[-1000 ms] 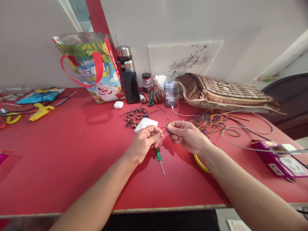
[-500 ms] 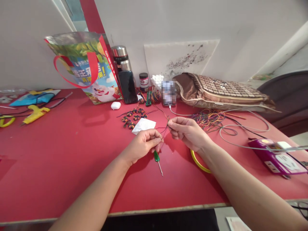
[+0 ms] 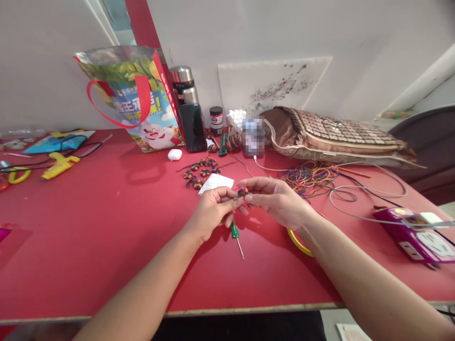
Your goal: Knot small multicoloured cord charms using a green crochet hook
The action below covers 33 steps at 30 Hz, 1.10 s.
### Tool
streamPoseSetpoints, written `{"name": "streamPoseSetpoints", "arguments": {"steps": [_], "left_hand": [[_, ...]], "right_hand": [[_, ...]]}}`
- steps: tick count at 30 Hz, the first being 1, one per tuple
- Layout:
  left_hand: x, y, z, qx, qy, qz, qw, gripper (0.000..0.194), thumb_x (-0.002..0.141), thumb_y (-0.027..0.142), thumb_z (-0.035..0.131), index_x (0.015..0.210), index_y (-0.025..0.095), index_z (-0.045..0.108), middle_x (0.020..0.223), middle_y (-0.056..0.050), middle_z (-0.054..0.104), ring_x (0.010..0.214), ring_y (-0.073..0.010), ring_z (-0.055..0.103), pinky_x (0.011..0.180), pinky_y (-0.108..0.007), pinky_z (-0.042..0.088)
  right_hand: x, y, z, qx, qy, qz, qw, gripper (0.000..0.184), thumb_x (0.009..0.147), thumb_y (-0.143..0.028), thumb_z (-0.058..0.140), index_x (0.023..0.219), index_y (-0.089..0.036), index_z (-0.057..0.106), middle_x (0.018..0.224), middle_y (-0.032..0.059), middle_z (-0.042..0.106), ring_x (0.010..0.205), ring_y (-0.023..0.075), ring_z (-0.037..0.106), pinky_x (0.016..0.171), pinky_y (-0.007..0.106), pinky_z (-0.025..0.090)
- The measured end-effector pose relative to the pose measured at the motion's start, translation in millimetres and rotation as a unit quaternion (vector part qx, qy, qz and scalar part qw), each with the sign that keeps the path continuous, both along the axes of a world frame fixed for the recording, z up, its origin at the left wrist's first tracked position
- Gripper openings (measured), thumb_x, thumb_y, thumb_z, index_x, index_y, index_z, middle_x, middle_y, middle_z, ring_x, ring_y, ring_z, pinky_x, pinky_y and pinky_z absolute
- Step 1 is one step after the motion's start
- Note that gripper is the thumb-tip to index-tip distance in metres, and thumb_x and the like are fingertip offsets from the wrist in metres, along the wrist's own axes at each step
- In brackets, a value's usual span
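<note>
My left hand [image 3: 212,211] and my right hand [image 3: 274,198] meet above the red table [image 3: 106,227], fingertips pinched together on a small multicoloured knotted cord piece [image 3: 242,192]. A green-handled awl [image 3: 236,235] lies on the table just under my left hand. A yellow ring [image 3: 297,241] shows from under my right wrist. Behind the hands sit a white paper scrap [image 3: 215,182] and several finished multicoloured knots [image 3: 201,171].
A pile of coloured cords [image 3: 311,176] and a white cable [image 3: 366,196] lie to the right, with a purple power strip [image 3: 415,235] beyond. At the back stand a printed bag [image 3: 135,102], flask [image 3: 183,85], dark phone [image 3: 193,128] and a cushion [image 3: 337,137]. A yellow glue gun [image 3: 59,166] lies far left.
My hands have come together: the right hand dropped and closed in on the left, and the loose cord between them is now bunched into a small knot at the fingertips.
</note>
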<state>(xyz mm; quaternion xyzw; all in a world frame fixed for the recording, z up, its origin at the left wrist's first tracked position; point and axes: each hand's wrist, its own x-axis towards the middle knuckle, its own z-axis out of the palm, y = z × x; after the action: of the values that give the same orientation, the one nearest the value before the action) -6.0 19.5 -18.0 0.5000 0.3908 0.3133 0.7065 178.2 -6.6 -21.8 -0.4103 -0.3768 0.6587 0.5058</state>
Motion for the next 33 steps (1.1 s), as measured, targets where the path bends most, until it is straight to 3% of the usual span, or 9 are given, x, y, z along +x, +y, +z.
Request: {"name": "streamPoseSetpoints", "arguments": {"steps": [6, 10, 12, 15, 21, 29, 33], "left_hand": [[-2.7, 0.7, 2.9, -0.018, 0.010, 0.004, 1.000, 0.034, 0.068, 0.040, 0.089, 0.078, 0.016, 0.067, 0.070, -0.003, 0.074, 0.043, -0.0079, 0.053, 0.040, -0.021, 0.026], [-4.1, 4.1, 3.5, 0.012, 0.024, 0.066, 0.997, 0.030, 0.068, 0.035, 0.089, 0.085, 0.017, 0.072, 0.059, 0.005, 0.058, 0.046, -0.0054, 0.041, 0.045, -0.022, 0.022], [-4.2, 5.1, 4.1, 0.037, 0.017, 0.092, 0.995, 0.033, 0.070, 0.042, 0.090, 0.083, 0.017, 0.072, 0.058, 0.006, 0.054, 0.047, -0.0048, 0.037, 0.046, -0.023, 0.021], [-3.2, 3.9, 5.2, 0.044, 0.016, 0.055, 0.997, 0.044, 0.067, 0.052, 0.093, 0.076, 0.016, 0.068, 0.060, 0.004, 0.057, 0.049, -0.0052, 0.036, 0.048, -0.024, 0.021], [-1.8, 1.5, 4.2, -0.001, 0.007, 0.007, 1.000, 0.046, 0.063, 0.051, 0.094, 0.073, 0.016, 0.066, 0.061, 0.003, 0.060, 0.049, -0.0049, 0.034, 0.049, -0.025, 0.019], [-2.1, 1.3, 5.5, -0.041, -0.037, 0.010, 0.998, 0.041, 0.062, 0.039, 0.096, 0.075, 0.015, 0.066, 0.058, 0.005, 0.056, 0.048, -0.0039, 0.036, 0.048, -0.022, 0.018], [-3.2, 5.6, 5.5, -0.123, -0.098, 0.037, 0.987, 0.036, 0.060, 0.029, 0.095, 0.075, 0.013, 0.068, 0.063, 0.002, 0.059, 0.048, -0.0028, 0.038, 0.045, -0.019, 0.017]], "right_hand": [[-1.7, 0.7, 2.1, -0.002, -0.003, -0.039, 0.999, 0.037, 0.062, -0.035, 0.099, 0.089, -0.018, 0.082, 0.081, 0.0026, 0.076, 0.065, 0.0118, 0.062, 0.061, 0.029, 0.044], [1.6, 0.9, 4.5, 0.047, -0.057, -0.073, 0.995, 0.031, 0.065, -0.038, 0.097, 0.077, -0.017, 0.076, 0.068, -0.0010, 0.068, 0.056, 0.0092, 0.051, 0.057, 0.028, 0.040], [1.2, -0.4, 5.7, 0.076, -0.108, -0.078, 0.988, 0.028, 0.069, -0.038, 0.094, 0.077, -0.017, 0.077, 0.067, -0.0009, 0.068, 0.057, 0.0090, 0.050, 0.057, 0.028, 0.039], [-2.9, -2.8, 6.1, 0.093, -0.146, -0.067, 0.983, 0.025, 0.072, -0.038, 0.091, 0.081, -0.018, 0.077, 0.070, -0.0002, 0.070, 0.059, 0.0101, 0.052, 0.059, 0.029, 0.041], [-4.6, -2.3, 2.9, 0.079, -0.145, -0.056, 0.985, 0.034, 0.069, -0.046, 0.093, 0.079, -0.017, 0.079, 0.068, 0.0011, 0.071, 0.059, 0.0107, 0.053, 0.058, 0.029, 0.042], [-5.5, -2.2, 2.9, 0.074, -0.149, -0.062, 0.984, 0.044, 0.069, -0.053, 0.094, 0.087, -0.017, 0.079, 0.069, 0.0027, 0.072, 0.056, 0.0111, 0.053, 0.053, 0.028, 0.040], [-2.0, -2.1, 4.3, 0.108, -0.148, -0.117, 0.976, 0.039, 0.078, -0.055, 0.087, 0.082, -0.018, 0.074, 0.059, -0.0029, 0.060, 0.054, 0.0106, 0.049, 0.054, 0.028, 0.039]]}}
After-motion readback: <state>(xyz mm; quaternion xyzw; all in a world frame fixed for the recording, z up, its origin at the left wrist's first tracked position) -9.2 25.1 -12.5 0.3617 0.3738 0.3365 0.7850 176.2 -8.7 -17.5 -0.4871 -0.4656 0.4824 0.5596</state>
